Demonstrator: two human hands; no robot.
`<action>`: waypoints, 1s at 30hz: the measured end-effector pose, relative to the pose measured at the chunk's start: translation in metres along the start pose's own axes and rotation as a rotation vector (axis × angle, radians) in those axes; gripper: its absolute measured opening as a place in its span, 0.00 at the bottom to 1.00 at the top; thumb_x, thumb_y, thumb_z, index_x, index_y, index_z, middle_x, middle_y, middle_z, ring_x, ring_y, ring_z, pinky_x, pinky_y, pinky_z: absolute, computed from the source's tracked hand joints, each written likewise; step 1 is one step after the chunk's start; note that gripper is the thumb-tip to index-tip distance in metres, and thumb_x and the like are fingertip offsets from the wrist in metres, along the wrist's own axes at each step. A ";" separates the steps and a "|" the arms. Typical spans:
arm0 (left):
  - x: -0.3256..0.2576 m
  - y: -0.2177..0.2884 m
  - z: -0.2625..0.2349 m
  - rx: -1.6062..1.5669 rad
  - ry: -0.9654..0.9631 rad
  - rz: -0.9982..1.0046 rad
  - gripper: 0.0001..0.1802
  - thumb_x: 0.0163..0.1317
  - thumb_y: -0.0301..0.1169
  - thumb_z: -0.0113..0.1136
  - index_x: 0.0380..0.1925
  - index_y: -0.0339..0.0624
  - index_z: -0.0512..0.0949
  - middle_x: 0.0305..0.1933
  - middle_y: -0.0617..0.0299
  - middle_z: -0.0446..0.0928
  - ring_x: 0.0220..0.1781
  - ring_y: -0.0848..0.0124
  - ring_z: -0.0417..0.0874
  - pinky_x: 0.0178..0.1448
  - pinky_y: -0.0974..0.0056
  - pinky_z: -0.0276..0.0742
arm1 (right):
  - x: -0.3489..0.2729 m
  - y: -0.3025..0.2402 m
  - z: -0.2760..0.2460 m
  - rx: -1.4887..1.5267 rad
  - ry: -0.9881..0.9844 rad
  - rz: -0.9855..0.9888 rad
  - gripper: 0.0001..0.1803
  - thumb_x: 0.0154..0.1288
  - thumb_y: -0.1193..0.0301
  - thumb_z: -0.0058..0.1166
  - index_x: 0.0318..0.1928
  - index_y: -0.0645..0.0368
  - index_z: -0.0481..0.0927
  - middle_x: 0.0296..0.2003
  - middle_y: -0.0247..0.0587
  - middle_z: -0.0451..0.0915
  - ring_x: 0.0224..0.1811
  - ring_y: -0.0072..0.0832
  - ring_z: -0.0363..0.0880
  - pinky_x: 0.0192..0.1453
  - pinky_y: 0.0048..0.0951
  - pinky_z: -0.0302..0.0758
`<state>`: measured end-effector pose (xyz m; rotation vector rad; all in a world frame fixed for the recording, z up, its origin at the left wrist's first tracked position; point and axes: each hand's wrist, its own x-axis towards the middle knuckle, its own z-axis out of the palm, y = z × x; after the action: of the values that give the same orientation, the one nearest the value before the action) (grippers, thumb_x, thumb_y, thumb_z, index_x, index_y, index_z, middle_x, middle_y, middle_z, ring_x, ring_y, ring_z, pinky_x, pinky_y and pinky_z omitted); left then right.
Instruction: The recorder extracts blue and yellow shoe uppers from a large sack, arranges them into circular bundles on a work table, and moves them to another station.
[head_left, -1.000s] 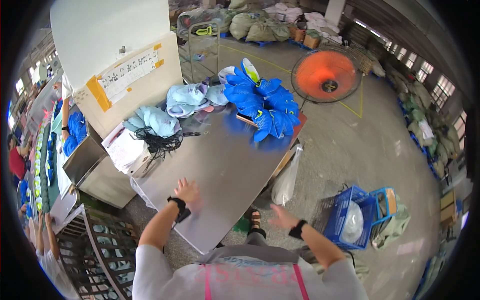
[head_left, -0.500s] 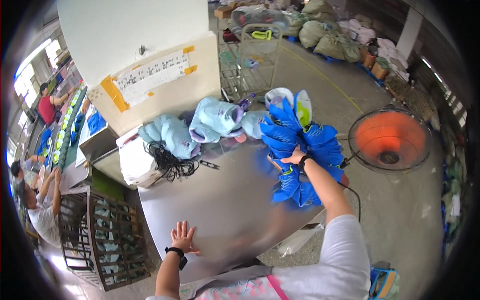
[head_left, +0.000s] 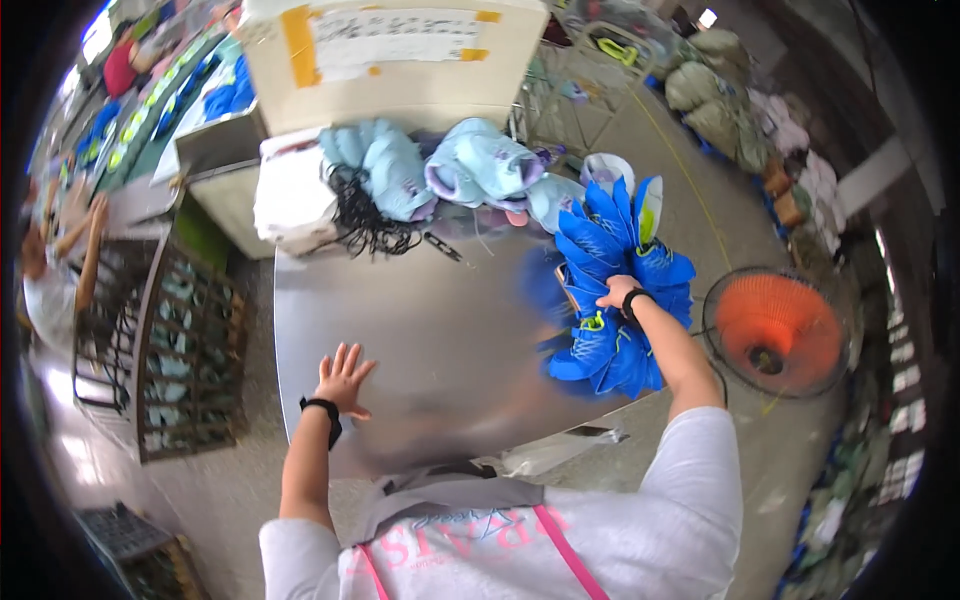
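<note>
My left hand (head_left: 345,382) is open over the left front of the shiny metal table (head_left: 420,310), fingers spread, holding nothing. My right hand (head_left: 618,291) reaches into a heap of blue shoe uppers (head_left: 600,240) on the table's right side. Its fingers look bent around a blue upper, though the fingertips are partly hidden. The uppers fan outward, and some show yellow-green lining or laces. Along the back edge lie pale blue uppers (head_left: 480,160) with lilac linings. A tangle of black laces (head_left: 365,220) hangs beside them, near a small dark tool (head_left: 442,246).
White stacked material (head_left: 293,195) stands at the table's back left. An orange fan (head_left: 775,330) is on the floor to the right. Left of the table is a slatted rack (head_left: 190,350) holding pale uppers. A co-worker (head_left: 55,290) works beyond it, near a conveyor line.
The view has tilted and shifted, so the table sits differently in it. My left hand stays spread over the table. My right hand stays at the blue heap, its fingers more curled.
</note>
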<state>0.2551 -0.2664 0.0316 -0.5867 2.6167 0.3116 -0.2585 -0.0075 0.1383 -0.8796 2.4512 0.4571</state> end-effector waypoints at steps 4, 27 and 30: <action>-0.008 -0.012 0.012 -0.030 0.029 0.061 0.63 0.25 0.58 0.71 0.64 0.60 0.48 0.71 0.52 0.33 0.72 0.51 0.29 0.66 0.38 0.36 | -0.041 0.010 -0.004 0.394 0.193 0.179 0.22 0.38 0.57 0.66 0.31 0.60 0.81 0.27 0.46 0.81 0.29 0.39 0.80 0.37 0.35 0.77; -0.027 -0.003 0.038 -0.195 0.070 0.009 0.57 0.36 0.56 0.67 0.65 0.55 0.47 0.71 0.50 0.31 0.71 0.49 0.25 0.66 0.37 0.29 | -0.059 -0.105 0.028 -0.522 0.383 0.033 0.33 0.44 0.56 0.61 0.54 0.39 0.67 0.60 0.49 0.52 0.60 0.54 0.52 0.44 0.54 0.69; -0.026 0.005 0.029 -0.145 0.081 -0.018 0.56 0.37 0.56 0.67 0.65 0.57 0.47 0.71 0.53 0.32 0.71 0.52 0.26 0.67 0.39 0.30 | -0.023 -0.071 0.052 -0.524 0.594 -0.015 0.13 0.51 0.66 0.52 0.40 0.44 0.77 0.50 0.46 0.62 0.51 0.46 0.61 0.36 0.46 0.72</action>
<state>0.2852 -0.2440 0.0188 -0.6845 2.6801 0.4851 -0.1782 -0.0244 0.0982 -1.4085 2.9005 0.9804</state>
